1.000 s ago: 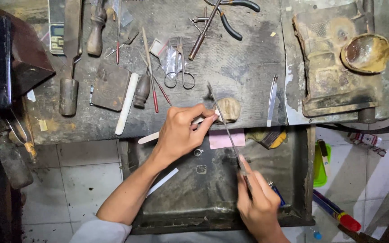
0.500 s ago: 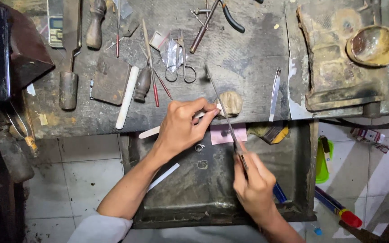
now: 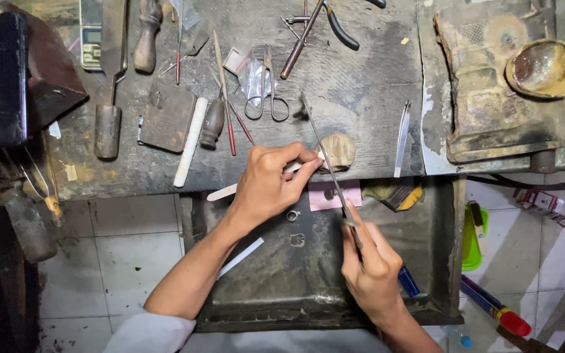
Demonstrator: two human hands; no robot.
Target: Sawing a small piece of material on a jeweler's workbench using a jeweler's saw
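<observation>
My right hand [image 3: 369, 265] is closed around the handle end of a thin file [image 3: 327, 157], forefinger laid along it. The file's long axis runs up and a little to the left, away from me, from my grip over the tray [image 3: 439, 261] to its tip on the worktop [image 3: 361, 85]. My left hand [image 3: 271, 183] lies up and to the left of the right one, at the worktop's front edge, thumb and fingertips pinched narrow on something small; I cannot tell what it is. That pinch sits just beside the file's middle, next to the worn wooden peg [image 3: 340, 150], so the left hand is the nearer one to the point where file and piece meet. My left forearm comes in from the lower left, my right wrist from the bottom. A small ring [image 3: 292, 215] lies loose in the tray below my left hand, near a pink card [image 3: 329, 193].
</observation>
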